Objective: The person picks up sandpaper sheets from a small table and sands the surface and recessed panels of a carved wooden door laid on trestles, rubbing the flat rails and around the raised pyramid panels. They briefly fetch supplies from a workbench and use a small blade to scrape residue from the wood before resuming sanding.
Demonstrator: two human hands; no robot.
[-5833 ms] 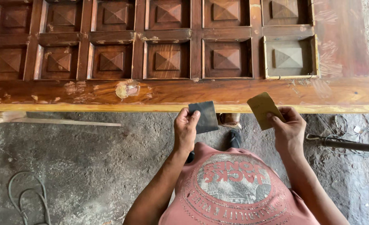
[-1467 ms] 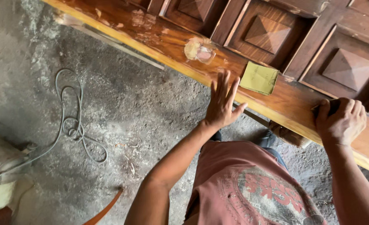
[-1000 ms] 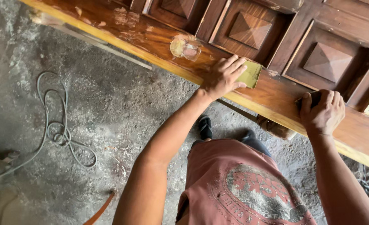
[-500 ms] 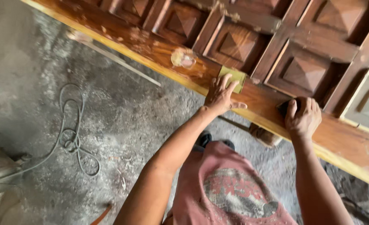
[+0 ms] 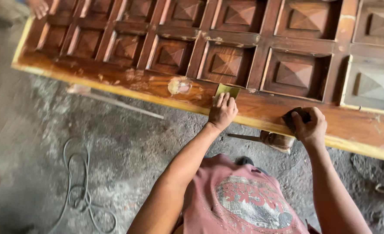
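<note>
Mid-frame, my left hand (image 5: 221, 112) presses flat, fingers spread, on yellow-green sandpaper (image 5: 227, 90) atop the wooden door (image 5: 261, 106); right of centre, my right hand (image 5: 310, 126) curls tight around a dark sanding pad (image 5: 297, 117).

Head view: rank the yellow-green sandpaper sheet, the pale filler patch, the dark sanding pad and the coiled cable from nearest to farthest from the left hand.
From the left hand:
1. Yellow-green sandpaper sheet, under its fingertips, on the wooden door.
2. Pale filler patch, just left along the door's rail.
3. Dark sanding pad, to the right, under the right hand.
4. Coiled cable, on the floor at lower left.
</note>
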